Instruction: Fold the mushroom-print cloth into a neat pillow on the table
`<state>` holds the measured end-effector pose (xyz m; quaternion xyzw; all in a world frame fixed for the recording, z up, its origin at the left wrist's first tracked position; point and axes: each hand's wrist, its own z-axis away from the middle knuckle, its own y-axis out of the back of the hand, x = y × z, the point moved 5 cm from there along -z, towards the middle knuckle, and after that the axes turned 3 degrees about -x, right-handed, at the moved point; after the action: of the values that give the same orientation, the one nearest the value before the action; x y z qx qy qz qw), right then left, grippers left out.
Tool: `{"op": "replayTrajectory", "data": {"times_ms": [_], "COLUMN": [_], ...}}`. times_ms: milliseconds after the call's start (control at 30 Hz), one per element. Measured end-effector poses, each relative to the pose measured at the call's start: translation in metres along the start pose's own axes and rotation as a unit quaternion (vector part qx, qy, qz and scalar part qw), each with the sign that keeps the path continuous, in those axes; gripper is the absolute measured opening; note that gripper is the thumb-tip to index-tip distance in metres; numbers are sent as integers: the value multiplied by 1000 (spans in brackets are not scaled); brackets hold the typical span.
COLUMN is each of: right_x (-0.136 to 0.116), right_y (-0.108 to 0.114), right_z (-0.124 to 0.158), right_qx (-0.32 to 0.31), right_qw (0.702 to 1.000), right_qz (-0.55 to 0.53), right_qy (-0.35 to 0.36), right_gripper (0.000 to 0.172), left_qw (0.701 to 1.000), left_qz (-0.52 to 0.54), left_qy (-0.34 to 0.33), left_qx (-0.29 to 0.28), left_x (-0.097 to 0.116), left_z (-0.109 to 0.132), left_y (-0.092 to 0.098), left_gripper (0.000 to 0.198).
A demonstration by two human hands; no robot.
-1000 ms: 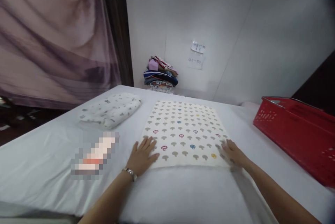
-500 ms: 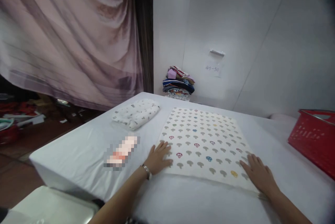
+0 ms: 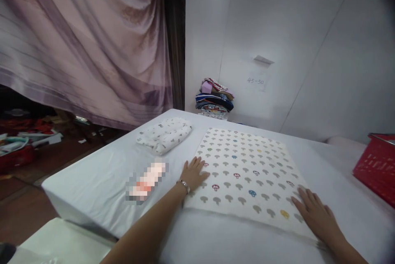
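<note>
Resting the left hand [image 3: 194, 174] palm down across the left edge of the cloth [image 3: 247, 165], just below the centre of the frame, and the right hand [image 3: 317, 214] across its right edge, at lower right. Touching with fingers spread, grip released in both. Wearing a bracelet [image 3: 185, 186] on the left wrist. Showing the cloth laid flat on the white worktop [image 3: 98, 181], from centre to lower right. Showing also a bundle [image 3: 165, 134] left of centre, a pixelated item [image 3: 148, 181] below it, and a red basket [image 3: 378, 165] at the right edge.
</note>
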<state>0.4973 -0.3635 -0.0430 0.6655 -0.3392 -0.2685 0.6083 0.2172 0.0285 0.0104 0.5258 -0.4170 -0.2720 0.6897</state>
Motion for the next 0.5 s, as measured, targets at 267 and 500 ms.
{"op": "replayTrajectory", "data": {"times_ms": [267,500], "right_x": [8,11], "right_y": [-19,-21], "right_z": [4,8], "right_qx": [55,104], "right_qw": [994,988], "right_qz": [64,40], "right_qy": [71,110], "right_gripper": [46,45], "left_qw": [999,995], "left_qz": [13,14], "left_qy": [37,94], "left_qx": [20,26], "left_x": [-9,-17], "left_z": [-22,-103], "left_y": [10,35], "left_gripper": [57,47]}}
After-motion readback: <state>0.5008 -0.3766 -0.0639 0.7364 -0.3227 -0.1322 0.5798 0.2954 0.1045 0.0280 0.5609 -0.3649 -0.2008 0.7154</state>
